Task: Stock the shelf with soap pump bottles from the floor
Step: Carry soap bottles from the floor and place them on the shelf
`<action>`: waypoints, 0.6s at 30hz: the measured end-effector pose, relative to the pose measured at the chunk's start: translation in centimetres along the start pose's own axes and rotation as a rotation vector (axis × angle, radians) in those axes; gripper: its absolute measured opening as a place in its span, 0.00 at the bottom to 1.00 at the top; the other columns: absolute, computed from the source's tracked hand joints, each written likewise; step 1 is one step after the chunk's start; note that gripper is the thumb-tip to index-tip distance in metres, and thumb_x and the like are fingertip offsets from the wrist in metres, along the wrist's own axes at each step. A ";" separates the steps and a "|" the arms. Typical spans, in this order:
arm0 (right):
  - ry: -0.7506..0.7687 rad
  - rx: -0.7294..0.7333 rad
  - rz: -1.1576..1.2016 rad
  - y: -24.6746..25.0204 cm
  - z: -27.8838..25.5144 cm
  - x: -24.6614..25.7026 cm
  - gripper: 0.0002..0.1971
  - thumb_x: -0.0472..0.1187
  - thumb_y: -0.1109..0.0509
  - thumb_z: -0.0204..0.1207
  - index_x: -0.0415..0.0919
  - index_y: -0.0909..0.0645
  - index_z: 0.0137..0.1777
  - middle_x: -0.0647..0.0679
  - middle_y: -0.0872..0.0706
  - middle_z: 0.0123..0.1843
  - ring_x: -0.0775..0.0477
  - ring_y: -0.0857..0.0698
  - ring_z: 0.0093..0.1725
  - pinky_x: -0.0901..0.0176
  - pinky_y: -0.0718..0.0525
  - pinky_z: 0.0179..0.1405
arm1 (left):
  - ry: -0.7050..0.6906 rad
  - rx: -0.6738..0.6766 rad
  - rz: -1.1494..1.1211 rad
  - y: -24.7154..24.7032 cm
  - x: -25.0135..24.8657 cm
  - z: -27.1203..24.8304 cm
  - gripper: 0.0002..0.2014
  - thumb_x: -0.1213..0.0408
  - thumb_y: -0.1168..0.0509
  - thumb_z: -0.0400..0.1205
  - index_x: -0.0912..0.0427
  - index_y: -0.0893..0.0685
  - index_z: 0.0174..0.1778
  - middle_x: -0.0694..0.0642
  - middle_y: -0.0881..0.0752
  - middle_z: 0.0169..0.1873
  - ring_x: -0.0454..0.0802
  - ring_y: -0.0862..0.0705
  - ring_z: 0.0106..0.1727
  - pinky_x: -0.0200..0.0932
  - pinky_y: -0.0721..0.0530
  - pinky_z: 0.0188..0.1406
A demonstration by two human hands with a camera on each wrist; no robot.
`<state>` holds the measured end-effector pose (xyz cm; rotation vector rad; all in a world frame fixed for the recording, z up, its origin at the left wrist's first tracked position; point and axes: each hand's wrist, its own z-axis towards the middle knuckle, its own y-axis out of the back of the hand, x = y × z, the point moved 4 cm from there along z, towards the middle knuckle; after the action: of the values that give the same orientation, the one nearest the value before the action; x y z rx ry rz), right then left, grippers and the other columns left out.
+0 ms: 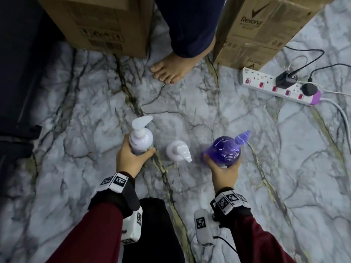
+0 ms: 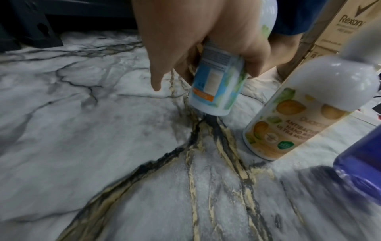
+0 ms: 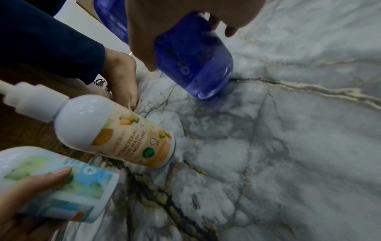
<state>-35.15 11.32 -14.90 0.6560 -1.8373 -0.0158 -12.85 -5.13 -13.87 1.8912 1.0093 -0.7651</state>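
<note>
My left hand grips a white pump bottle with a blue-green label, lifted just off the marble floor. My right hand grips a purple pump bottle by its lower body; its base is tilted at or just above the floor. Between them a second white pump bottle with an orange label stands upright on the floor, untouched.
Two cardboard boxes stand ahead, with another person's bare foot between them. A power strip with plugs and cables lies at the right. Dark furniture runs along the left.
</note>
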 end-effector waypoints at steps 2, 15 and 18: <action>0.032 0.015 0.000 0.2 -0.4 1.4 0.40 0.39 0.16 0.53 0.64 0.31 0.63 0.70 0.20 0.49 0.76 0.19 0.45 0.78 0.25 0.47 | -0.026 0.006 -0.026 0.6 -1.0 -0.7 0.33 0.60 0.18 0.65 0.48 0.24 0.64 0.43 0.20 0.56 0.45 0.21 0.58 0.39 0.25 0.56; 0.209 0.096 0.404 4.3 -7.3 16.8 0.51 0.52 0.21 0.52 0.58 0.38 0.78 0.46 0.24 0.74 0.45 0.22 0.70 0.35 0.24 0.69 | -0.387 -0.047 -0.169 7.7 -17.0 -8.5 0.42 0.57 0.24 0.68 0.33 0.37 0.75 0.20 0.22 0.56 0.29 0.19 0.57 0.34 0.22 0.57; 0.322 0.169 0.443 5.8 -10.2 21.8 0.45 0.53 0.22 0.55 0.75 0.39 0.71 0.49 0.28 0.77 0.47 0.24 0.73 0.35 0.26 0.72 | -0.460 -0.068 -0.181 10.0 -21.5 -12.0 0.42 0.69 0.26 0.74 0.35 0.40 0.76 0.21 0.25 0.58 0.25 0.19 0.55 0.28 0.22 0.54</action>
<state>-33.37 9.69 9.74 0.3301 -1.6432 0.5140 -13.25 -5.38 12.68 1.4807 0.9026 -1.1911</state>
